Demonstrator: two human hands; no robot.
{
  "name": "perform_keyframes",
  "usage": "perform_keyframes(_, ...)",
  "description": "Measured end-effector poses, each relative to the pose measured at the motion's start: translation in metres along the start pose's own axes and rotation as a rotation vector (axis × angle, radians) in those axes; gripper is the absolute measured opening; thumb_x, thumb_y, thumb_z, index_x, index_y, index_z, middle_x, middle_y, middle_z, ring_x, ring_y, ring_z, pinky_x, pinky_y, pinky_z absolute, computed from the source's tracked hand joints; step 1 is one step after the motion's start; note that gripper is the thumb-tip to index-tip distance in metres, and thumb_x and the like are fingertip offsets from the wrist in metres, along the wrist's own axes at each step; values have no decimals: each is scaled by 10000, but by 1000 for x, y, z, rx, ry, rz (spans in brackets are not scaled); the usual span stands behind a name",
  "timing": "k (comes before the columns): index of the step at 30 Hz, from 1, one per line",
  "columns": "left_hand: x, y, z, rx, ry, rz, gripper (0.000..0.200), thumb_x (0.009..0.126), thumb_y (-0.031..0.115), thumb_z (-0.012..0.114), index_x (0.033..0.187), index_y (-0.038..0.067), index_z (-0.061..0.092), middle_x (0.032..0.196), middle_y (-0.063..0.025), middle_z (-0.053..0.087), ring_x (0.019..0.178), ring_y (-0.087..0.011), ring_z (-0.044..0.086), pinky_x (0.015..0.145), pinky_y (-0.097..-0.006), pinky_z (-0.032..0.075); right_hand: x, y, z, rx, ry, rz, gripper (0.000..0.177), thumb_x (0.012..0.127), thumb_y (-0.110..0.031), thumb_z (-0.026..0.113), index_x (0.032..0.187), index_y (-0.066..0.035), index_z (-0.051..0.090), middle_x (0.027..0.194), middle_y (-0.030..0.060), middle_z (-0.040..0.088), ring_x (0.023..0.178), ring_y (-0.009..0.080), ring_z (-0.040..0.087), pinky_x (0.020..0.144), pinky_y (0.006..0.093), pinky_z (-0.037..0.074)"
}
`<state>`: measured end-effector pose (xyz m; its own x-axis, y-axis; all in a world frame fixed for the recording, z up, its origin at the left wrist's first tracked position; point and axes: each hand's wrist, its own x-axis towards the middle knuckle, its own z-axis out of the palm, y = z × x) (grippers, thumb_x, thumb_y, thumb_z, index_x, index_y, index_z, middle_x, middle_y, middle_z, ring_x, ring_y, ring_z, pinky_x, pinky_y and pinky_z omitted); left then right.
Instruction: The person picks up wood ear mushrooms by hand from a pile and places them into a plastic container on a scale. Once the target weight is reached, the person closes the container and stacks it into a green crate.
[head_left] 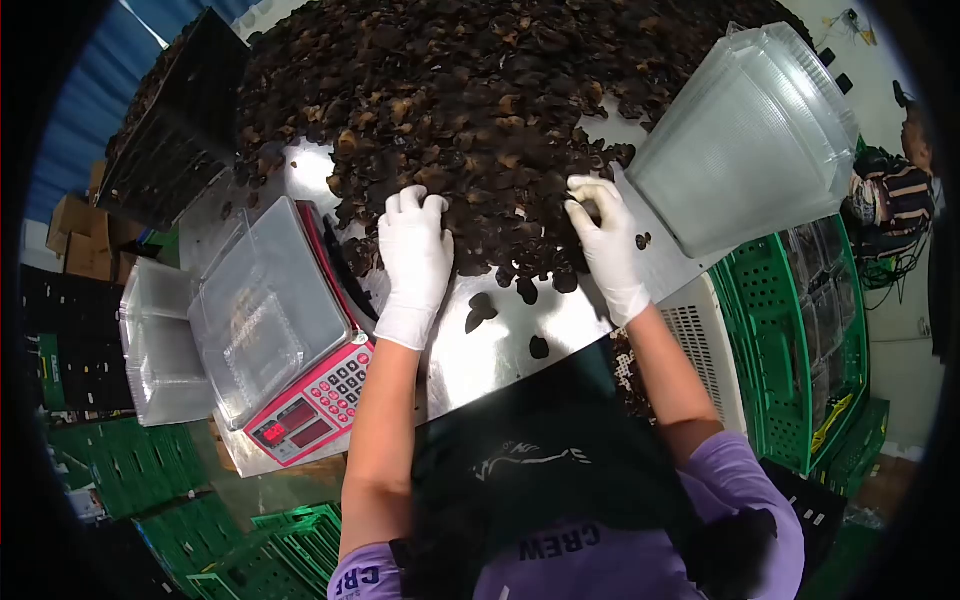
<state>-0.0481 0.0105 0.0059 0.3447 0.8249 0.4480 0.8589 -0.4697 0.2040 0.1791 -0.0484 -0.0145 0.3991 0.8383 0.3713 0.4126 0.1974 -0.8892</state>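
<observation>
A wide heap of dark brown, curled pieces that look like wood ear mushrooms [480,120] spreads over the metal table. My left hand [415,255], in a white glove, rests at the heap's near edge with its fingers slightly bent and apart, holding nothing visible. At the heap's right side, my right hand [605,240], also gloved in white, has thumb and forefinger curved together around a small dark piece at their tips. A few loose pieces [482,310] lie on the bare metal between the hands and the table's near edge.
A red scale [310,410] bearing a clear plastic container [250,330] stands left of my left arm. Stacked clear containers [745,140] sit at the right, with others [160,340] beyond the scale. A black crate [175,120] leans at the back left; green crates [760,330] stand right.
</observation>
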Motion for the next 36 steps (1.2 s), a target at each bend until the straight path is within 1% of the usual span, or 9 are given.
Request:
perform_keyframes(2, -9, -2, -1, -104, 70, -32, 276, 674, 12, 699, 925, 79, 608, 1046, -102, 596, 1008, -296, 558, 835, -408, 451, -15, -7, -19, 250, -85, 340, 50, 903, -18, 605, 952, -26, 614, 858, -38, 584, 724, 20, 449, 668, 188, 404)
perform_keyframes(7, -44, -1, -16, -595, 245, -381, 96, 826, -64, 561, 859, 25, 576, 859, -108, 653, 825, -247, 640, 769, -338, 504, -49, -10, -19, 383, -239, 414, 160, 881, 23, 610, 1033, -21, 627, 830, -35, 587, 720, 39, 540, 646, 192, 438)
perform_keyframes(11, -67, 15, -34, -667, 164, -523, 234, 875, -68, 528, 1080, 1, 617, 955, -122, 654, 891, -212, 650, 835, -304, 510, -55, -30, 2, -169, -535, 37, 356, 782, -122, 740, 1123, -71, 651, 1025, 80, 652, 878, 241, 661, 759, 339, 523)
perform_keyframes(13, -74, 11, -31, -551, 54, -449, 412, 818, -90, 540, 1216, 8, 583, 1100, -156, 619, 1021, -270, 633, 922, -353, 496, -43, -42, 16, -332, -466, -106, 442, 717, -88, 781, 1140, -51, 659, 992, 85, 627, 815, 211, 625, 717, 308, 501)
perform_keyframes(15, -65, 7, -25, -381, 39, -364, 481, 790, -93, 554, 1257, 17, 569, 1163, -176, 591, 1084, -318, 596, 972, -380, 471, -31, -45, 32, -440, -362, -313, 546, 679, -166, 793, 1198, -95, 641, 1144, 105, 595, 1085, 257, 560, 898, 358, 434)
perform_keyframes(18, -26, 11, -12, -130, 92, -199, 567, 761, -30, 667, 1306, 90, 563, 1298, -186, 531, 1212, -348, 510, 1020, -399, 445, -27, -30, 56, -588, -480, -373, 518, 728, -167, 748, 1227, -117, 623, 1313, 145, 529, 1316, 315, 413, 1017, 430, 348)
perform_keyframes(21, 6, 5, -2, 102, -22, -89, 493, 739, 18, 722, 1213, 82, 606, 1330, -217, 506, 1256, -373, 470, 1033, -437, 434, -41, -21, 51, -562, -384, -518, 339, 718, -107, 689, 1053, -139, 655, 1259, 94, 583, 1264, 290, 484, 961, 423, 384)
perform_keyframes(30, -21, -5, -26, -271, 275, -150, 185, 742, -28, 651, 896, 32, 567, 1051, -143, 644, 1018, -339, 608, 889, -407, 484, -48, -27, 16, -228, -426, -340, 69, 739, -124, 725, 789, -142, 680, 1085, 2, 665, 1051, 186, 602, 929, 377, 375)
perform_keyframes(36, -97, 23, -51, -595, 80, -564, 133, 829, -10, 627, 950, 33, 590, 827, -115, 659, 687, -214, 627, 703, -316, 510, 21, -26, 63, -525, -357, -310, 404, 807, -279, 714, 1170, -121, 635, 1057, 89, 615, 1041, 261, 569, 840, 397, 428)
